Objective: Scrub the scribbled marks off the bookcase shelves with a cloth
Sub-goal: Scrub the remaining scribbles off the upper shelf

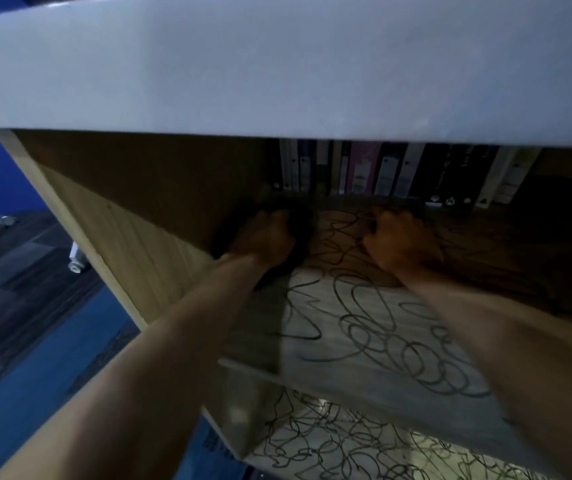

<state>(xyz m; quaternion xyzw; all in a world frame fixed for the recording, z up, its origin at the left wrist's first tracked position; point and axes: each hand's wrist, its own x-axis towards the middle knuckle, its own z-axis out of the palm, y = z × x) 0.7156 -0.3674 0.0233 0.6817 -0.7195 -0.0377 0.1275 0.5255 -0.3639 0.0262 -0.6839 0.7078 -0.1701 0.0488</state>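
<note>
Overhead, 1 pale grey top panel (pixel 277 64) of the bookcase fills the upper frame, well above both sets of fingers. Under it, 2 scribbled shelves show: the upper shelf (pixel 364 327) w/ both hands on it, and a lower shelf (pixel 329 445) nearer the camera, below the forearms. Black scribbled marks (pixel 381 334) loop over both shelves, running from just behind the wrists up to between the two hands. 1 wooden side panel (pixel 111 237) stands left of the left fingers. Row of books (pixel 391 174), approx a dozen spines, count unsure in the dark, stands at the back just beyond the fingertips; small labels on spines, none legible. Left hand (pixel 263 237) has fingers curled down onto 1 dark cloth (pixel 298 237), gripping it against the shelf; cloth sticks out to the right of the fingers and under the palm. Right hand (pixel 402 240) rests on the shelf, fingers bent, nothing seen in them. 1 white caster (pixel 76 261) on the floor, far left of the left hand.
</note>
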